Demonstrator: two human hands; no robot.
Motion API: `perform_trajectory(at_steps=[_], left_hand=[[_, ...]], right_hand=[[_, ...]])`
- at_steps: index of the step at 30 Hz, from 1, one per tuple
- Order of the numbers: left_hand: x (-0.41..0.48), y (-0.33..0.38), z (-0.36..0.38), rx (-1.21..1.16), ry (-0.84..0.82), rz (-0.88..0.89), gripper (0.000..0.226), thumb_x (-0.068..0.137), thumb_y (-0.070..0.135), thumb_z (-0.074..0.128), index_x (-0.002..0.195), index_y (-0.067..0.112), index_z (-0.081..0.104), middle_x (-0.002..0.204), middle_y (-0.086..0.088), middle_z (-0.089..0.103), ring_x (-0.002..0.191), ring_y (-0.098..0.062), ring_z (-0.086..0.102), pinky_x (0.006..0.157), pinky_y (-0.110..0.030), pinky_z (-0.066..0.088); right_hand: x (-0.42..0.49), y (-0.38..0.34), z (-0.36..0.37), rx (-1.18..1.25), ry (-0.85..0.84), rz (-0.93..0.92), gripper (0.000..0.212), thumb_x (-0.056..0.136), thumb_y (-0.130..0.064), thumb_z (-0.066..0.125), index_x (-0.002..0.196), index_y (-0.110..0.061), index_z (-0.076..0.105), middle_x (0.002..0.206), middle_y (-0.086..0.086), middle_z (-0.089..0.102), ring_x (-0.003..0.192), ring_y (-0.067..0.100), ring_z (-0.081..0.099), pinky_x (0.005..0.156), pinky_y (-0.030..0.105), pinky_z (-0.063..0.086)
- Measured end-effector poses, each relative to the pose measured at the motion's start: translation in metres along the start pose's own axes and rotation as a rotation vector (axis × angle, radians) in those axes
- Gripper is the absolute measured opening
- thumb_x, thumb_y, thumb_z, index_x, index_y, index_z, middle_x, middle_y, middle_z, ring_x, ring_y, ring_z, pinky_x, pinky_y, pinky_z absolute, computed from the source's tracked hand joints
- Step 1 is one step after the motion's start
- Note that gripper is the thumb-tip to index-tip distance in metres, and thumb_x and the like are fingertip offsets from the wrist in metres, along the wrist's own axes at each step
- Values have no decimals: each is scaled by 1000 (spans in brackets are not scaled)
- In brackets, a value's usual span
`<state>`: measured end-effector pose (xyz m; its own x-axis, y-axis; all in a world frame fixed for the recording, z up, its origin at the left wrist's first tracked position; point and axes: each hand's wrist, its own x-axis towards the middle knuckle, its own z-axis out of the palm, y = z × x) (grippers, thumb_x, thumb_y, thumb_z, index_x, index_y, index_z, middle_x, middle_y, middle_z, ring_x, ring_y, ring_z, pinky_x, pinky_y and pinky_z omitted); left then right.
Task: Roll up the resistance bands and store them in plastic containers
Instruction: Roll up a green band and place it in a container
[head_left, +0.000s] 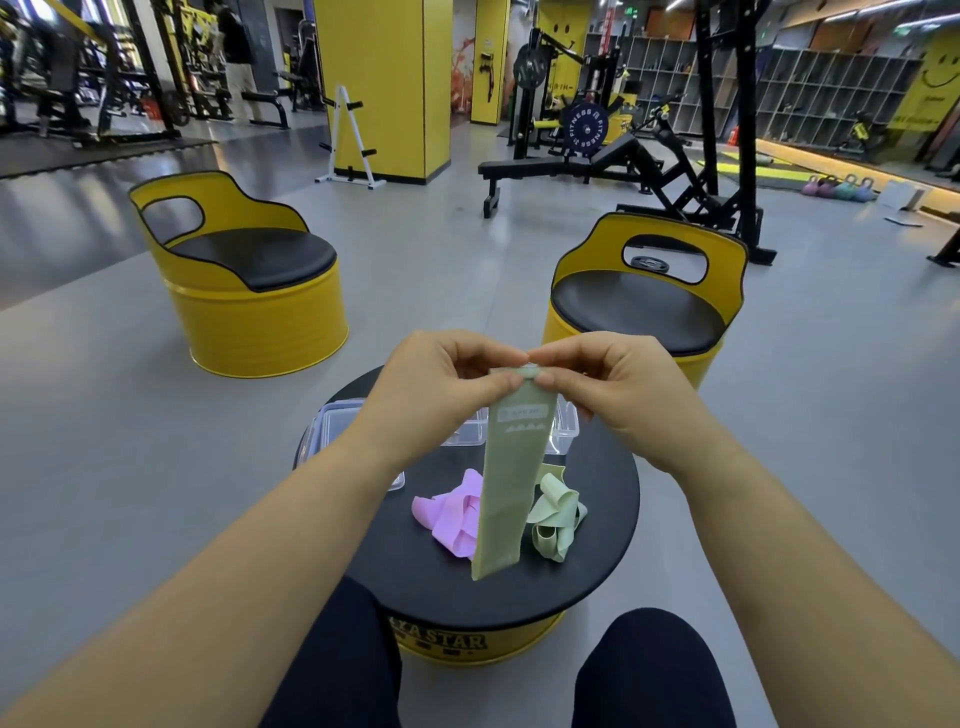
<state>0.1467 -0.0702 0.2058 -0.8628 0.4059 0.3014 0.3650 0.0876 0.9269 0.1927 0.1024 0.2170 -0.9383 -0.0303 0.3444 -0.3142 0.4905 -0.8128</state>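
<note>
In the head view both hands meet above the table (597, 561): the left hand (441, 379) and right hand (608, 389) pinch the top edge of a green band (506, 499), which hangs straight down over the table's middle, its top edge folded over. On the table lie a pink band (449, 514) and a loose pale band (558, 514); clear containers (566, 428) sit at the table's far edge. To roll well, I judge, keep the edges square, turn tightly with both thumbs, and let the tail feed up untwisted.
</note>
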Motion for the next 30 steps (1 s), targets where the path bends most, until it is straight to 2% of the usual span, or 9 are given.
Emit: perform_trajectory(at_steps=[5,9,11,13,20,24,28,30], left_hand=[[0,2,1,105,72,87,19,80,7,72,81,26,69,82,4,72,79,-16,68,80,-30,55],[-1,4,2,179,120,152,24,80,9,71,77,32,65,73,15,67,67,3,58,71,-14,49],[-1,5,3,217,132,173,28,81,9,70,76,36,64,73,18,65,69,4,58,72,-13,49],[-1,5,3,239,133,187,30,81,9,70,77,38,64,75,19,66,74,1,60,74,-14,50],[2,-1,4,93,118,77,21,80,6,70,79,27,69,80,3,71,80,-18,67,79,-30,55],[3,-4,4,-49,82,-26,14,79,7,72,79,21,70,80,-9,71,76,-18,64,78,-37,54],[2,-4,3,-69,33,-89,8,81,11,71,82,20,70,82,-20,69,73,-27,67,71,-37,57],[2,-4,2,-81,33,-82,12,83,8,68,81,19,70,75,-16,68,69,-20,67,62,-29,56]], right_hand=[[1,-1,3,3,-8,29,13,88,-17,63,99,-15,71,56,-25,60,53,-5,51,54,12,41],[3,-2,5,65,8,43,18,87,-14,64,102,-6,70,51,-24,59,51,-5,53,55,8,39],[4,-2,6,87,28,45,16,87,-15,64,99,-7,71,51,-21,59,48,0,47,53,14,37],[5,-1,6,95,47,47,15,87,-13,65,99,-8,72,51,-19,59,48,0,47,52,14,38],[6,0,6,185,51,95,10,83,-7,69,88,-14,74,57,-1,58,51,9,43,54,21,41],[7,-2,7,176,57,99,11,83,-5,68,86,-14,73,56,-6,60,49,6,45,52,17,42],[6,-1,6,165,61,89,10,83,-5,68,86,-14,73,54,-11,60,50,3,46,52,15,43],[5,-1,5,152,58,81,11,82,-5,68,86,-15,73,52,-11,59,50,2,46,52,14,43]])
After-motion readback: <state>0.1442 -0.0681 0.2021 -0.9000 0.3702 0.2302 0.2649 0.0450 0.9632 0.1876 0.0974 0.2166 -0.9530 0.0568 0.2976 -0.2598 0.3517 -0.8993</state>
